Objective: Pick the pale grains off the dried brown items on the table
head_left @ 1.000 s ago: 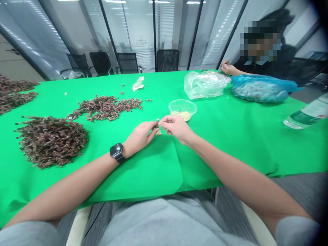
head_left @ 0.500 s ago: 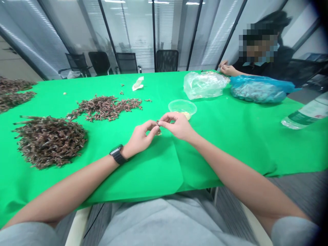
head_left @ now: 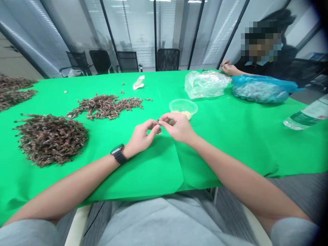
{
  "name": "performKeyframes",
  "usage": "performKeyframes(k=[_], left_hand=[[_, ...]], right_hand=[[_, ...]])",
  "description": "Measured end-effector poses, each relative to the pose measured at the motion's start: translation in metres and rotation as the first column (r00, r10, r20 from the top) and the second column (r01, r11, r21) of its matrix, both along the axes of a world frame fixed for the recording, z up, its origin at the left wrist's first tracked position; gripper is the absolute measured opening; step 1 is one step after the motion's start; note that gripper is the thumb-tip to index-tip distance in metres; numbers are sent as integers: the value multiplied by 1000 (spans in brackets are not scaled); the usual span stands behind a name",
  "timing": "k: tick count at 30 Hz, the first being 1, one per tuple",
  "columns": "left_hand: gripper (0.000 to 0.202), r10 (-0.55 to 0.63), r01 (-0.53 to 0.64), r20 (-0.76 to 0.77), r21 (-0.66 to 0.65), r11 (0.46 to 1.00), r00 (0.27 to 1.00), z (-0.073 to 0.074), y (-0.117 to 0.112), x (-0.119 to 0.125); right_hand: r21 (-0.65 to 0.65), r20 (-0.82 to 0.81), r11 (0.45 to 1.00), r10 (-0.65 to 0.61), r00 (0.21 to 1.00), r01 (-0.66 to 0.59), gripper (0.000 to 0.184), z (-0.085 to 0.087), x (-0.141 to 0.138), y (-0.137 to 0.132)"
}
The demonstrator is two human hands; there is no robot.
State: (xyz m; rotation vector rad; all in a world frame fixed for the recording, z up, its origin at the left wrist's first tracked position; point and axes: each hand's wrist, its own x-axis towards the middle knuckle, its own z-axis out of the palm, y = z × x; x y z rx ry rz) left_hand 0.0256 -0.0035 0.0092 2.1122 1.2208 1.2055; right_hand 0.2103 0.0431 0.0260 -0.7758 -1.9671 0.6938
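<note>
My left hand (head_left: 141, 136) and my right hand (head_left: 178, 127) meet over the green tablecloth (head_left: 230, 136), both pinching one small brown piece (head_left: 158, 125) between their fingertips. A black watch sits on my left wrist. Just beyond my right hand stands a clear plastic bowl (head_left: 183, 108) with pale yellowish bits in it. A big heap of brown dried pieces (head_left: 51, 138) lies to my left, and a flatter scatter of the same pieces (head_left: 105, 106) lies behind it.
A clear plastic bag (head_left: 206, 84) and a blue bag (head_left: 260, 89) lie at the far right, next to another person's hands (head_left: 228, 68). A plastic bottle (head_left: 307, 116) lies at the right edge. More brown heaps (head_left: 12, 90) lie far left. A crumpled white scrap (head_left: 138, 82) lies further back.
My hands have stayed together on the small piece, shifting only slightly; the fingers have worked at it a little. Nothing else on the table has moved.
</note>
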Motion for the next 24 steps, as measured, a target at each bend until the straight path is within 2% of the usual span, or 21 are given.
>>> performKeyframes(k=[7, 11, 13, 15, 17, 19, 20, 22, 24], left_hand=[[27, 31, -30, -22, 41, 999, 999, 0, 0, 0], [26, 80, -67, -119, 115, 991, 990, -3, 2, -3], [27, 99, -66, -193, 171, 983, 976, -5, 5, -8], [29, 101, -38, -269, 231, 972, 958, -7, 8, -12], [30, 93, -2, -322, 272, 962, 942, -8, 11, -16], [30, 88, 8, -328, 279, 960, 941, -8, 12, -17], [30, 81, 7, -315, 268, 964, 946, -7, 11, -17], [28, 61, 0, -266, 224, 975, 962, -4, 8, -14], [26, 41, -6, -205, 169, 986, 978, 0, 5, -11]], right_hand=[[-65, -49, 998, 22, 999, -26, 14, -3, -2, -1], [-136, -94, 990, 14, 995, -27, 16, -4, -5, -2], [-212, -131, 976, 22, 991, -49, 18, -3, -7, -3], [-368, -177, 925, 26, 984, -91, 23, -1, -7, -3], [-550, -219, 823, 21, 975, -141, 31, -1, -7, -3], [-658, -256, 728, 22, 966, -191, 37, 0, -6, -1], [-679, -272, 702, 27, 962, -212, 39, 0, -5, 0], [-675, -286, 703, 33, 958, -226, 39, 0, -4, 2], [-607, -273, 769, 34, 961, -200, 35, 0, -3, 4]])
